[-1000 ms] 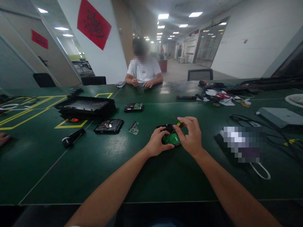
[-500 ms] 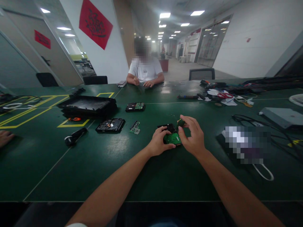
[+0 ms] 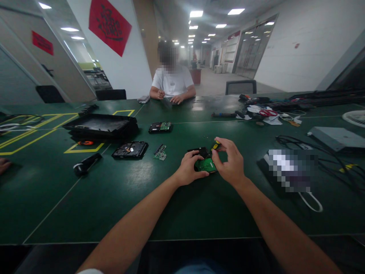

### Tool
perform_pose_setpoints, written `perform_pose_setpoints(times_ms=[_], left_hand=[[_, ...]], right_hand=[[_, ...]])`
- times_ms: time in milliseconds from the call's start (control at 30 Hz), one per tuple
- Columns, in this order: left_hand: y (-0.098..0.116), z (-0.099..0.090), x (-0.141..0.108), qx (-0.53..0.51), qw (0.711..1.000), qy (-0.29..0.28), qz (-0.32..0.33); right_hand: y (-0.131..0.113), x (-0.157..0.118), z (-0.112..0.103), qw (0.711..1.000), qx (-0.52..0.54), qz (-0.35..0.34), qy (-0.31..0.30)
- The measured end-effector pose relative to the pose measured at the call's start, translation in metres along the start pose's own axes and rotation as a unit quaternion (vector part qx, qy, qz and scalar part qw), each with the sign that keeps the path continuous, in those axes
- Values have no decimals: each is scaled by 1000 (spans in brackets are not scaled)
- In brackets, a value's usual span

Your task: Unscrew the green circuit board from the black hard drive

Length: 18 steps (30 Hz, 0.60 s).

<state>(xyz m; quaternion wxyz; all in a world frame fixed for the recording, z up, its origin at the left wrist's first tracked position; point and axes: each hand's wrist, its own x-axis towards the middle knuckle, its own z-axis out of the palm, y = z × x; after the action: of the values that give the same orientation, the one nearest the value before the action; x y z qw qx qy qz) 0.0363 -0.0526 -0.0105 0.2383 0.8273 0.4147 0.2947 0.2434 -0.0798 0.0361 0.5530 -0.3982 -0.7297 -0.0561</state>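
Note:
A hard drive with a green circuit board point(image 3: 205, 165) lies on the dark green table, its black part toward the back. My left hand point(image 3: 191, 167) grips it from the left, fingers over the top and thumb along the near edge. My right hand point(image 3: 229, 161) pinches a small yellow and black screwdriver point(image 3: 216, 145) between thumb and fingers, above the drive's right side. The tip of the screwdriver is too small to make out. Left of my hands lies a loose circuit board point(image 3: 160, 152).
Two more drives point(image 3: 130, 150) point(image 3: 160, 127), a black tray point(image 3: 104, 125) and a black tool point(image 3: 87, 164) are at the left. A blurred-out object point(image 3: 291, 171), cables and a grey box point(image 3: 338, 137) stand right. A person point(image 3: 173, 83) sits opposite; another hand point(image 3: 4, 165) shows far left.
The view has shifted slightly, so most things sit a little further left and higher. The screwdriver's yellow part now shows between my right fingers. My left hand keeps its hold on the drive.

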Motion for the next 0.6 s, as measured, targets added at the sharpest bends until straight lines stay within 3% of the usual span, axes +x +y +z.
perform_pose_setpoints(times_ms=[600], left_hand=[[-1, 2, 1, -6, 1000, 3, 1]], right_hand=[[0, 0, 2, 999, -26, 8, -20]])
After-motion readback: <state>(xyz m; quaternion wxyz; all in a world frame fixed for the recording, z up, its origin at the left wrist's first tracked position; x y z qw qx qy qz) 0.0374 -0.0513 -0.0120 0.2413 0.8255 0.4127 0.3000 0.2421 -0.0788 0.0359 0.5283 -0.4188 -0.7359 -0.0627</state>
